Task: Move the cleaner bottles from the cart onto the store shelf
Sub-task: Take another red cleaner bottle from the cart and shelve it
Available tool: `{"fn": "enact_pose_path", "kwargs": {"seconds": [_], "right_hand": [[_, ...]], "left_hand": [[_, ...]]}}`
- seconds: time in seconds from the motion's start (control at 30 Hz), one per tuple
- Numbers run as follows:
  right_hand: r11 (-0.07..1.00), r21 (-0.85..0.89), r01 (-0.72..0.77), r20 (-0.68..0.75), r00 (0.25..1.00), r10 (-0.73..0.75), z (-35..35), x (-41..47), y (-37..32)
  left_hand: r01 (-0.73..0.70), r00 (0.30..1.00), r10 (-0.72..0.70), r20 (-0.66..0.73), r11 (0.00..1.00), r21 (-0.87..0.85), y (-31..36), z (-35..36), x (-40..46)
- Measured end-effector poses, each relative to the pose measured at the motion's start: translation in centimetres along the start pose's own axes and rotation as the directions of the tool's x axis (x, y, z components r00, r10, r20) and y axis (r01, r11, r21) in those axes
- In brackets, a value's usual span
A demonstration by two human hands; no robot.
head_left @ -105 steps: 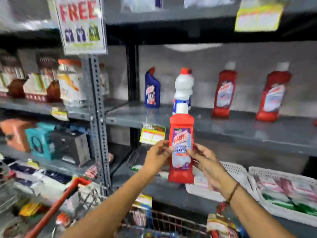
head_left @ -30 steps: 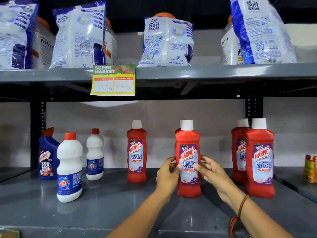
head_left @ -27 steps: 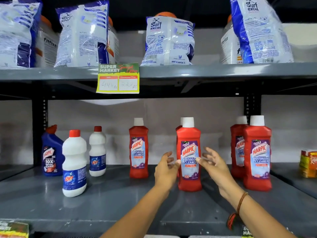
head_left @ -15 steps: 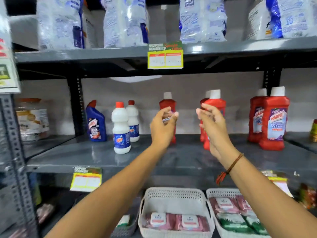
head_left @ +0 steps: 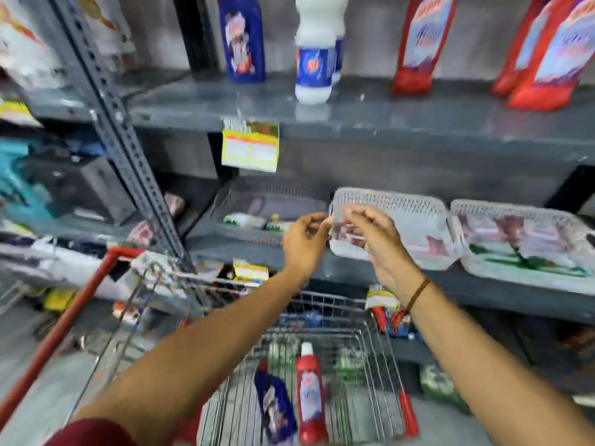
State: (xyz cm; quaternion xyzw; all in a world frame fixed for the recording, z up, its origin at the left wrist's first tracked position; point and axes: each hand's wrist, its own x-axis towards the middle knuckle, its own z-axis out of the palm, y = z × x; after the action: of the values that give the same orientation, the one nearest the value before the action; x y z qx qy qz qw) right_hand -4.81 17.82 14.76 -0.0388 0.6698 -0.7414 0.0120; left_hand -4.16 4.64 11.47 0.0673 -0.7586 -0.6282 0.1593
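Note:
The view is blurred by motion. A red cleaner bottle [head_left: 309,394] with a white cap lies in the wire cart [head_left: 370,355], next to a blue bottle [head_left: 274,405]. On the grey shelf [head_left: 370,114] above stand a blue bottle [head_left: 243,40], a white bottle [head_left: 314,59] and red cleaner bottles [head_left: 421,43] [head_left: 553,56]. My left hand [head_left: 304,241] and my right hand [head_left: 373,239] hover side by side over the cart's far end, fingers loosely apart, holding nothing.
White plastic baskets [head_left: 415,207] [head_left: 579,226] of packets sit on the lower shelf behind my hands. A grey perforated upright [head_left: 119,123] stands on the left. The cart's red handle [head_left: 61,326] runs down the left. A yellow price tag [head_left: 250,149] hangs from the shelf edge.
Both hands have let go of the red bottle, left standing on the shelf, and dropped down toward the cart. The view has swung down from the shelf to the cart.

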Motion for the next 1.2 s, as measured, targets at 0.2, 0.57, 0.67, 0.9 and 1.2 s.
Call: {"fn": "enact_pose_path", "kwargs": {"seconds": [0.2,0.57,0.67,0.9,1.2], "right_hand": [[0.860,-0.290,-0.419,0.149,0.868,0.473,-1.6,-2.2,18.5],[0.383,-0.609,-0.694,0.045,0.452,0.891,-5.5,-6.6,45.7],[0.384,-0.571,-0.725,0.084,0.414,0.906,-5.2,-7.2,48.3],[0.357,-0.481,-0.801,0.107,0.351,0.930,-5.4,-7.0,50.3],[0.557,-0.448,-0.699,0.156,0.553,0.819,-4.5,-4.9,41.0]], "left_hand": [[0.444,0.872,-0.482,0.089,0.854,0.271,-19.9,-0.3,-6.5],[0.569,0.509,-0.838,0.196,0.498,0.654,-43.8,2.4,-14.9],[0.528,0.495,-0.841,0.218,0.491,0.693,-46.1,3.9,-15.6],[0.659,0.491,-0.865,0.105,0.447,0.605,-46.9,3.8,-15.6],[0.759,0.646,-0.764,0.015,0.639,-0.125,-38.5,0.8,-14.3]]}}
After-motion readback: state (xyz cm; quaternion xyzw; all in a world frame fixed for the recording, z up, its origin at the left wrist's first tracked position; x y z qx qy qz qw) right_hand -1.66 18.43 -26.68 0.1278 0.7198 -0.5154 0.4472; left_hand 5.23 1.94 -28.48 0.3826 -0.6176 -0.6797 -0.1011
